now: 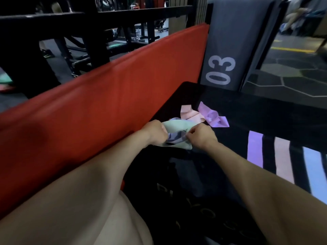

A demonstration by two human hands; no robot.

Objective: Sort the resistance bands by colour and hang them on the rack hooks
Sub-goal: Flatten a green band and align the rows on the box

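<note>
Both hands are working a bunched mint-green band over a black surface beside a red pad.

Both forearms are reaching forward and converging, the left hand (155, 132) curling its fingers round the left end of the mint-green band (177, 129), and the right hand (200, 136) pinching its right end with thumb and fingers closed together. A greyish-lilac band (177, 137) is showing bunched between the two hands; whose fingers are gripping it cannot be told. Just beyond the hands, a pale pink band (188, 113) and a purple band (213, 116) are lying crumpled and touching each other on the black surface (256, 117), near the red pad (106, 96). Towards the right edge, three bands are lying flat side by side: a purple strip (254, 149), a pink strip (283, 160) and a blue strip (316, 172). A dark pad (228, 41) marked 03 is standing at the far edge.
</note>
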